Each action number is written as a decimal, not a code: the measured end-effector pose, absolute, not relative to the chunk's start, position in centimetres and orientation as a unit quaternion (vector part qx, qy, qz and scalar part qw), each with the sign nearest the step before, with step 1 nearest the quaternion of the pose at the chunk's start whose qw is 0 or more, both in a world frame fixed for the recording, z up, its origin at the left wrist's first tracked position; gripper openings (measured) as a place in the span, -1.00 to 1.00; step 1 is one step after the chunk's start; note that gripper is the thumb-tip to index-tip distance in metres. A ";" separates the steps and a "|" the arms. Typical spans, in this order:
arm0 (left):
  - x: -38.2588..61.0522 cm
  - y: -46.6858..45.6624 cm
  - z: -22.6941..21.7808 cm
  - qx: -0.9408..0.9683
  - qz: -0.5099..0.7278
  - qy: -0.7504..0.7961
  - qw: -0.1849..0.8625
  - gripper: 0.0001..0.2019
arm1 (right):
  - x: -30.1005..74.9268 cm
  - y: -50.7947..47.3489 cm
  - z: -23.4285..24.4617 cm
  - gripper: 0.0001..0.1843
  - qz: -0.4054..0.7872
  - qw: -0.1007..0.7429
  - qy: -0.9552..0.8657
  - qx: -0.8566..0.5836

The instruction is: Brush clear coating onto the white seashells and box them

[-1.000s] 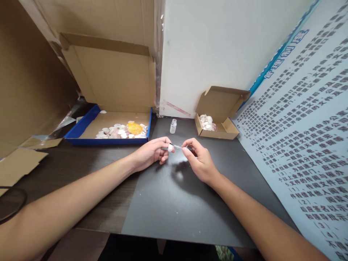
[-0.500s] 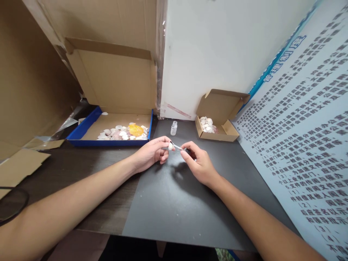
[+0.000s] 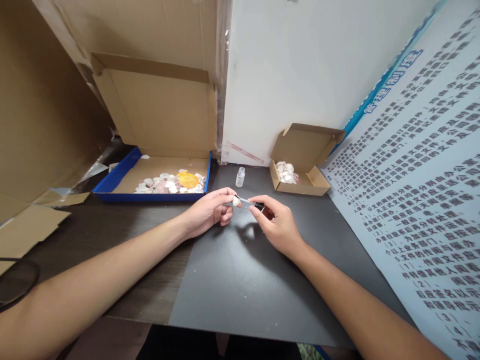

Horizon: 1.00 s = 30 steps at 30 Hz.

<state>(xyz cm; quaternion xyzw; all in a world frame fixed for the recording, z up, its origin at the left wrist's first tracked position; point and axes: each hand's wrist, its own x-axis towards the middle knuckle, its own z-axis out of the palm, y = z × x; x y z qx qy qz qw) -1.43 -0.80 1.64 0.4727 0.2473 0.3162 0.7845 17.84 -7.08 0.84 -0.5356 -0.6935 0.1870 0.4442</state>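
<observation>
My left hand (image 3: 211,212) is closed, pinching a small white seashell (image 3: 236,201) between thumb and fingertips above the dark grey mat (image 3: 225,285). From the right, my right hand (image 3: 275,220) grips a small brush (image 3: 245,201) by its black cap-like handle. The brush's thin pale stem reaches to the shell, and its dark tip is at the shell's upper edge; whether it touches is too small to tell. Just beyond the hands, a small clear glass bottle (image 3: 240,177) stands upright on the mat, without a cap.
Behind my left hand an open blue-sided box (image 3: 150,197) holds several shells, one of them orange (image 3: 187,179). A smaller open cardboard box (image 3: 303,189) with white shells (image 3: 285,172) stands at the back right. A printed board (image 3: 420,165) leans along the right.
My right hand has shifted slightly, and more of the brush's black handle shows. The left hand keeps the seashell in nearly the same place.
</observation>
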 end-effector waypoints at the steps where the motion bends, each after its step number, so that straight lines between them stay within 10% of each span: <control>1: -1.4 -0.8 1.7 0.472 0.315 0.249 0.785 -0.85 | 17.9 -7.1 0.8 -0.81 0.182 0.446 -0.694 -0.535; 30: -1.4 -1.0 1.8 0.513 0.312 0.244 0.762 -0.86 | 17.6 -7.6 1.3 -0.83 0.201 0.516 -0.635 -0.539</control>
